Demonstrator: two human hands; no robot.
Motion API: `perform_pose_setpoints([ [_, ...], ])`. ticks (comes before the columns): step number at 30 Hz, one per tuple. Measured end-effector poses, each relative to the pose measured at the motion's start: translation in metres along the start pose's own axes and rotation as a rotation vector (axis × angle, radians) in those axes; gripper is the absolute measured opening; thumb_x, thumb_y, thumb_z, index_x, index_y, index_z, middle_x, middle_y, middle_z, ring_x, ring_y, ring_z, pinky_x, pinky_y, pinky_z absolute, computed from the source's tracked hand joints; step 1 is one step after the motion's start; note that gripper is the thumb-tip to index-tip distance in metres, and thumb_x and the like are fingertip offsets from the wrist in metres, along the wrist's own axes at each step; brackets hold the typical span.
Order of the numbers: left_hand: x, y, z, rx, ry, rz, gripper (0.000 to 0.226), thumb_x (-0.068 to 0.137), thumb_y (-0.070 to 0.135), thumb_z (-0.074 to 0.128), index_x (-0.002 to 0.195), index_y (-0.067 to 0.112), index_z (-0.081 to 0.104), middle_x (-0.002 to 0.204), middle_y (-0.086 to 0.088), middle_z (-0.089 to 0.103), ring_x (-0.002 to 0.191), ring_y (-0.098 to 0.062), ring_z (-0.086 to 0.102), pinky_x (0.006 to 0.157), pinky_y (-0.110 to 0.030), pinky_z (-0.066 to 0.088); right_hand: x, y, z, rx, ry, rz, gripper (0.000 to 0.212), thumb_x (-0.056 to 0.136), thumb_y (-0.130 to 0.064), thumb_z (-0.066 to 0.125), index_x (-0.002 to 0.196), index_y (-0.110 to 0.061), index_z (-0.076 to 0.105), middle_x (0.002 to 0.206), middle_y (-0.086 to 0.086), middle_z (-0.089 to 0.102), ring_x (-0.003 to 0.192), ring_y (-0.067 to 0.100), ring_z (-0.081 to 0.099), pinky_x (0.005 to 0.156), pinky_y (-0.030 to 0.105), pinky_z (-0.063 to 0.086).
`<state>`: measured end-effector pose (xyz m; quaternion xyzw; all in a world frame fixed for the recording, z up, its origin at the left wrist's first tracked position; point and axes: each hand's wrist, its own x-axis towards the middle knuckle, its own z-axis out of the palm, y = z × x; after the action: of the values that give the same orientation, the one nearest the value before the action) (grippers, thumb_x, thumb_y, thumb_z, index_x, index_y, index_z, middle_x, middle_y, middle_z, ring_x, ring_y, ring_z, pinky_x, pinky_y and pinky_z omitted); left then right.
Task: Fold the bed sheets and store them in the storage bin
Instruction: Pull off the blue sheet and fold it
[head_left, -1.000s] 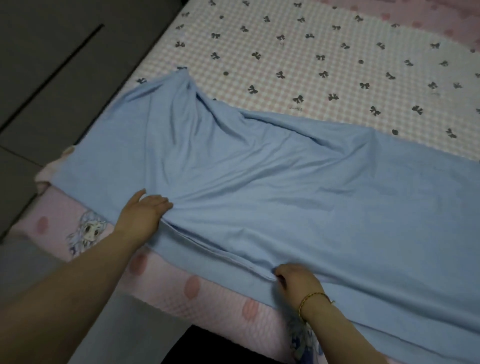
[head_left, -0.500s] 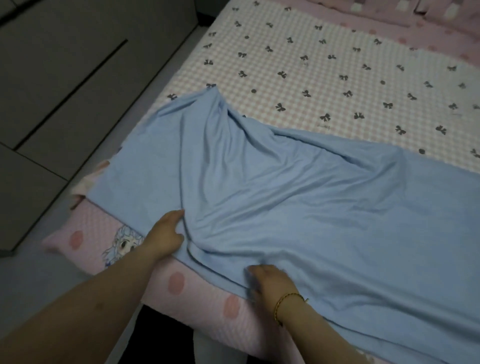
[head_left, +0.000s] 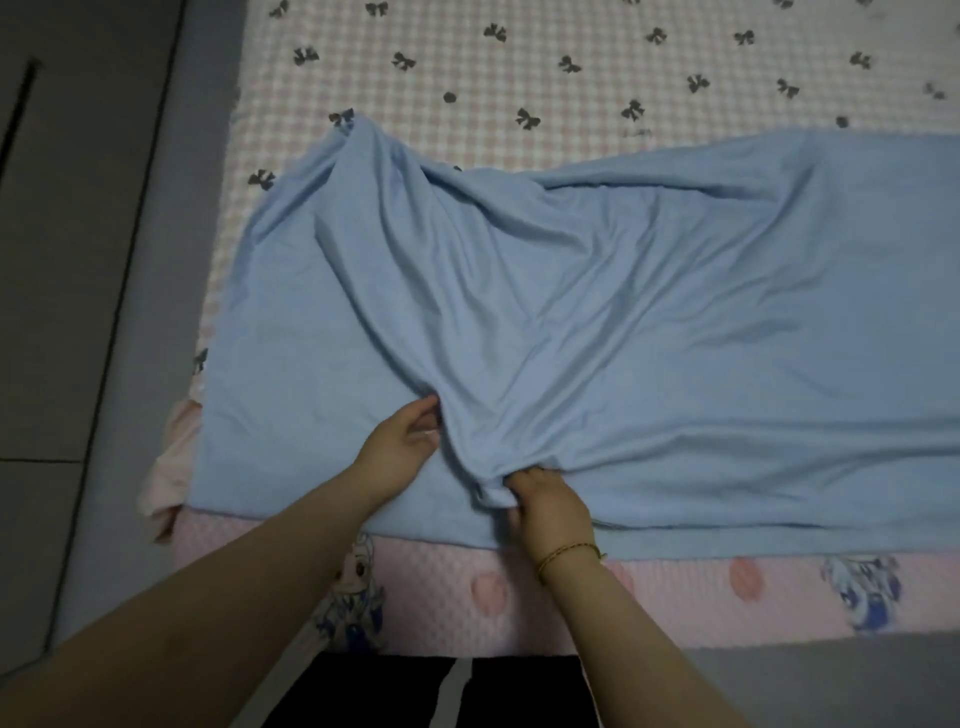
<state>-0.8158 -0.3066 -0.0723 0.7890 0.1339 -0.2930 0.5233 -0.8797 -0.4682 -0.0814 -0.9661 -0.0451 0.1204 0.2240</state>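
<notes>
Blue sheet (head_left: 649, 322) lies spread and wrinkled on the bed (head_left: 519, 73), near its front edge. The left hand (head_left: 402, 447) pinches a raised fold of it, and the right hand (head_left: 550, 506) grasps bunched cloth beside.

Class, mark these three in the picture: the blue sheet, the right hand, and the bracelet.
blue sheet (head_left: 649, 312): head view, smooth middle of the cloth.
right hand (head_left: 551, 503): head view, back of the hand.
bracelet (head_left: 569, 552): head view, band across the right wrist.
</notes>
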Motion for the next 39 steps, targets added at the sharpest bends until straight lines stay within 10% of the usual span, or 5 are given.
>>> perform_pose_setpoints([
  [5, 0.019, 0.061, 0.012, -0.115, -0.216, 0.156, 0.055, 0.095, -0.009, 0.035, 0.144, 0.012, 0.024, 0.137, -0.015, 0.044, 0.127, -0.023, 0.043, 0.092, -0.013, 0.033, -0.003, -0.005, -0.043, 0.311, 0.062, 0.142, 0.08, 0.058, -0.052, 0.015, 0.093, -0.004, 0.069, 0.086, 0.014, 0.069, 0.078, 0.023, 0.058, 0.062, 0.027, 0.031],
  [9, 0.009, 0.1, 0.023, 0.05, -0.337, 0.289, 0.047, 0.089, 0.003, 0.051, 0.133, 0.016, 0.045, 0.132, -0.005, 0.051, 0.106, -0.012, 0.05, 0.092, -0.023, 0.039, 0.009, -0.004, -0.077, 0.58, 0.224, 0.293, 0.031, 0.075, -0.03, 0.048, 0.082, -0.008, 0.069, 0.067, -0.004, 0.06, 0.069, 0.002, 0.052, 0.059, 0.014, 0.036],
  [14, -0.022, 0.092, 0.033, 0.517, 0.18, 0.995, 0.026, 0.066, 0.033, 0.053, 0.09, 0.023, 0.053, 0.084, -0.001, 0.062, 0.082, -0.01, 0.046, 0.071, -0.019, 0.028, 0.023, 0.0, -0.117, 0.688, 0.259, 0.328, 0.035, 0.08, -0.003, 0.062, 0.059, -0.028, 0.05, 0.057, -0.012, 0.05, 0.049, -0.006, 0.048, 0.05, 0.008, 0.035],
  [30, 0.008, 0.111, -0.01, 0.626, 0.073, 0.289, 0.025, 0.089, 0.005, 0.046, 0.108, 0.01, 0.062, 0.116, -0.011, 0.063, 0.111, -0.026, 0.054, 0.091, -0.024, 0.034, 0.013, -0.01, -0.178, 0.292, 0.115, 0.305, 0.03, 0.09, -0.018, 0.054, 0.059, -0.02, 0.052, 0.057, -0.004, 0.048, 0.061, 0.014, 0.045, 0.057, 0.026, 0.034],
  [39, -0.022, 0.158, -0.16, 0.946, 0.705, 0.82, 0.03, 0.071, 0.004, 0.049, 0.089, -0.001, 0.071, 0.078, -0.023, 0.069, 0.072, -0.04, 0.065, 0.082, -0.036, 0.04, 0.034, -0.041, -0.148, -0.001, 0.511, -0.021, 0.015, 0.079, -0.01, 0.059, 0.067, -0.005, 0.067, 0.063, 0.006, 0.062, 0.067, 0.014, 0.052, 0.059, 0.018, 0.033],
])
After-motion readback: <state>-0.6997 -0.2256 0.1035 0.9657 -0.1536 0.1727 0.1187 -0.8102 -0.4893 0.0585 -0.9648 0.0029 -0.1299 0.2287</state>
